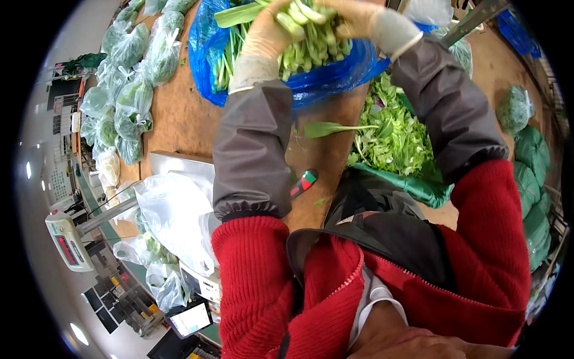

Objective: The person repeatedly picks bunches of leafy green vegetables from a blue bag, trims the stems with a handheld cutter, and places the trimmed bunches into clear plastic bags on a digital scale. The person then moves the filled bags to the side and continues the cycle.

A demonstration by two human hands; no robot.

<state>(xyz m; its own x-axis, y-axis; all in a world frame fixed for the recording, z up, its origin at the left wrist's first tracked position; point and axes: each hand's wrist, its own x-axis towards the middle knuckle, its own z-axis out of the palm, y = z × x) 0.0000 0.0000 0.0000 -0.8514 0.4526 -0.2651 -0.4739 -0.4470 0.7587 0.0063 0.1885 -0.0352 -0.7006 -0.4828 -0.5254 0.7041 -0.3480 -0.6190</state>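
The left hand (267,37) grasped green-stemmed vegetables (314,52) at the far blue bag (329,81); the right hand (360,19), partly cut off, seemed to grasp them too.

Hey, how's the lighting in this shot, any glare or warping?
Head view: edges bend toward the black rim; a ceiling lamp glares at lower left; highlights gleam on the blue bag; the lit screen looks bright, its details too small.

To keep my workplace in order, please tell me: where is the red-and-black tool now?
In the head view, the tool lies on the wooden table, just right of the left arm's grey sleeve, below the loose leaf.
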